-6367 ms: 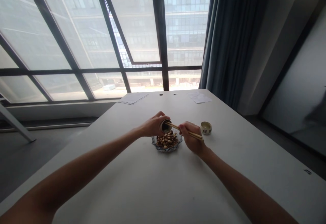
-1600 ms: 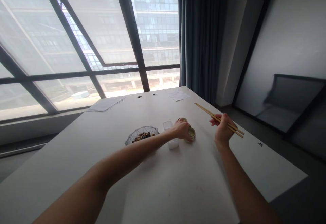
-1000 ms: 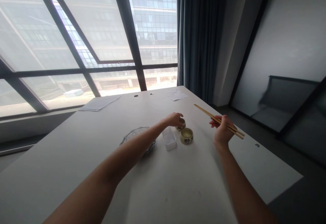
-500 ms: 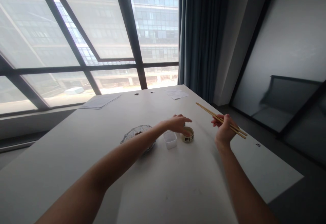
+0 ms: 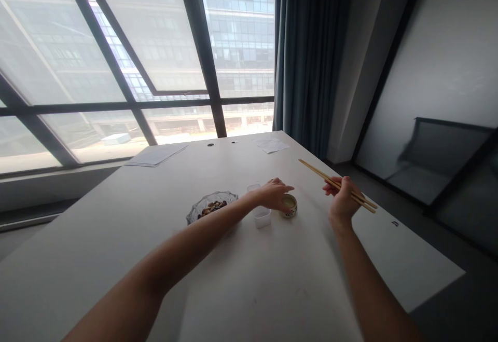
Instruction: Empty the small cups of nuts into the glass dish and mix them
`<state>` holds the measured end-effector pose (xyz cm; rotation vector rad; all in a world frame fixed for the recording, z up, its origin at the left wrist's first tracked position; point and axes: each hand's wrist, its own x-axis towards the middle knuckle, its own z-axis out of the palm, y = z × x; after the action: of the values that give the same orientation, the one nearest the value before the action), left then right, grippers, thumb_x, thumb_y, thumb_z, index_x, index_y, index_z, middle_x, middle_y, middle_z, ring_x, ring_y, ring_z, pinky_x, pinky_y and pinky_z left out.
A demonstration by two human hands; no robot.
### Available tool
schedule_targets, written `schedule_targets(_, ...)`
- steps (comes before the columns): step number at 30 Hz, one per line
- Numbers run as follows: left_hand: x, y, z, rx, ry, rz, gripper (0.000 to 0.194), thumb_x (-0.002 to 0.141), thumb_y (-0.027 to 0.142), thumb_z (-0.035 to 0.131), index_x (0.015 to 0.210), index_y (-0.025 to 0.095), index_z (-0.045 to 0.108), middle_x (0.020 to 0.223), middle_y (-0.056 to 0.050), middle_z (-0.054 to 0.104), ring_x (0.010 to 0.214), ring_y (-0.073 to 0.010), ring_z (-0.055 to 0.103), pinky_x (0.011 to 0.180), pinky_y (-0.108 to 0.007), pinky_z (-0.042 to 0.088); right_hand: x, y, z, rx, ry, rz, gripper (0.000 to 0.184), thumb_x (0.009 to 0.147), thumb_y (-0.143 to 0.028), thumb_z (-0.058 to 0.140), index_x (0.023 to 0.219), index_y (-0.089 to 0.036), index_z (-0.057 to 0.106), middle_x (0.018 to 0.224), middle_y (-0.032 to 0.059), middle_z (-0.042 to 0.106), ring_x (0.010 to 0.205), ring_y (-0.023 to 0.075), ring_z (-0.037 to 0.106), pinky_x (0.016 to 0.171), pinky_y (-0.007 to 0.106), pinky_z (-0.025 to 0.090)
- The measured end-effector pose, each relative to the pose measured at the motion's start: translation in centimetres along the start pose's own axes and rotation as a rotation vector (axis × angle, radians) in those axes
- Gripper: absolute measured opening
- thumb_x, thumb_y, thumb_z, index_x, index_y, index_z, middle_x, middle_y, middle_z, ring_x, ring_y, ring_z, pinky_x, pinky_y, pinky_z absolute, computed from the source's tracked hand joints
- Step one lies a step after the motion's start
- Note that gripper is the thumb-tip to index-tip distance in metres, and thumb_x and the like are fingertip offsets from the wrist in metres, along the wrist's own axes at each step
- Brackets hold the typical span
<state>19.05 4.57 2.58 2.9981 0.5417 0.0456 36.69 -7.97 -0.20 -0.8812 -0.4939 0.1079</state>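
Observation:
My left hand (image 5: 274, 195) reaches across to a small round pale-green cup (image 5: 290, 206) with dark lettering. The thumb lies at the near rim and the fingers at the far side, closed around it. A clear plastic tub (image 5: 262, 221) stands just left of the cup, partly hidden by my wrist. Another clear tub (image 5: 252, 188) shows behind the wrist. Under my forearm, a scalloped glass bowl (image 5: 191, 214) holds brown and dark bean-like pieces (image 5: 213, 207). To the right, my right hand (image 5: 343, 196) grips a pair of wooden chopsticks (image 5: 317, 172), their tips pointing up-left over the table.
Everything stands on a white table (image 5: 249, 279). Paper sheets (image 5: 157, 155) lie at the far left, and more paper (image 5: 272, 146) lies near the back right corner. Windows (image 5: 175, 46) and a dark curtain (image 5: 305, 62) rise beyond the table.
The cup has turned under my left hand, so its lettering faces differently. The left hand has shifted slightly nearer. More of the glass bowl and the tubs shows. My right hand stays nearly still.

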Motion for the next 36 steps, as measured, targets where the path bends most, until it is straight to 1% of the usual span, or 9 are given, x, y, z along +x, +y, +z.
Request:
schedule_targets(3,-1.5,-1.8,-1.5,-0.018,0.061,-0.055,0.035,0.106,0.034,0.067,0.137,0.018,0.063,0.139,-0.013,0.063,0.118,-0.0289,0.067,0.099,-0.05,0.059,0.1,0.1,-0.1,-0.005,0.0,-0.001,0.037,0.093,-0.046,0.061,0.077,-0.014,0.07,0.062,0.0039,0.071,0.046,0.0142,0.063,0.043,0.024,0.046)
schedule_targets(6,-3.7,-4.8,-2.6,-0.007,0.108,-0.177,0.036,0.106,0.034,0.067,0.137,0.017,0.063,0.138,-0.013,0.064,0.117,-0.0289,0.068,0.097,-0.05,0.059,0.0,0.1,-0.1,-0.01,-0.004,0.001,0.037,0.094,-0.047,0.061,0.077,-0.015,0.069,0.062,0.0038,0.071,0.046,0.014,0.063,0.043,0.024,0.046)
schedule_targets(9,-5.8,-7.3,-2.3,0.002,0.059,-0.251,0.034,0.105,0.033,0.068,0.135,0.017,0.064,0.136,-0.012,0.065,0.115,-0.0282,0.069,0.095,-0.049,0.06,-0.1,0.1,0.0,-0.016,-0.014,0.002,0.038,0.094,-0.047,0.061,0.077,-0.014,0.07,0.062,0.0041,0.071,0.046,0.0142,0.063,0.043,0.024,0.045)
schedule_targets(12,-6.6,-8.1,-1.0,-0.005,0.015,-0.294,0.035,0.105,0.033,0.068,0.135,0.017,0.063,0.135,-0.012,0.065,0.114,-0.0281,0.069,0.095,-0.048,0.061,-0.3,0.1,0.1,-0.019,-0.02,-0.001,0.038,0.094,-0.047,0.062,0.077,-0.014,0.07,0.062,0.0043,0.071,0.046,0.0144,0.063,0.043,0.024,0.045)
schedule_targets(17,-5.8,-7.5,0.2,-0.02,0.004,-0.314,0.034,0.105,0.033,0.068,0.135,0.017,0.064,0.135,-0.012,0.065,0.113,-0.0278,0.069,0.094,-0.048,0.061,-0.5,0.2,0.0,-0.026,-0.027,0.003,0.039,0.093,-0.048,0.062,0.076,-0.014,0.069,0.061,0.0046,0.071,0.045,0.0146,0.063,0.043,0.025,0.046)
schedule_targets(21,-6.0,-6.9,-0.7,-0.024,0.04,-0.3,0.035,0.105,0.033,0.068,0.135,0.016,0.063,0.135,-0.012,0.065,0.114,-0.028,0.069,0.094,-0.048,0.061,-0.5,0.2,-0.2,-0.037,-0.034,0.007,0.039,0.093,-0.049,0.062,0.077,-0.014,0.07,0.061,0.0045,0.071,0.045,0.0148,0.063,0.042,0.025,0.046)
schedule_targets(25,-7.9,-4.9,-1.3,-0.025,0.117,-0.275,0.036,0.105,0.034,0.068,0.137,0.017,0.063,0.138,-0.013,0.063,0.117,-0.0289,0.068,0.097,-0.05,0.06,-0.3,0.1,-0.3,-0.04,-0.027,0.005,0.04,0.094,-0.049,0.062,0.077,-0.014,0.069,0.062,0.0044,0.071,0.046,0.0153,0.063,0.042,0.025,0.046)
schedule_targets(31,-9.9,-1.0,1.0,-0.039,0.084,-0.209,0.034,0.106,0.034,0.067,0.136,0.018,0.064,0.138,-0.013,0.064,0.118,-0.029,0.067,0.099,-0.05,0.059,-0.5,0.0,-0.1,-0.029,-0.034,0.003,0.039,0.094,-0.048,0.062,0.077,-0.014,0.069,0.063,0.0044,0.071,0.046,0.015,0.063,0.043,0.026,0.046)
schedule_targets(36,-8.5,-1.1,2.2,-0.032,0.119,-0.22,0.033,0.106,0.033,0.067,0.135,0.018,0.064,0.137,-0.013,0.064,0.116,-0.0282,0.068,0.097,-0.049,0.06,-0.7,0.0,0.0,-0.02,-0.044,0.015,0.038,0.094,-0.047,0.062,0.076,-0.014,0.07,0.062,0.0048,0.071,0.046,0.0151,0.063,0.042,0.025,0.046)
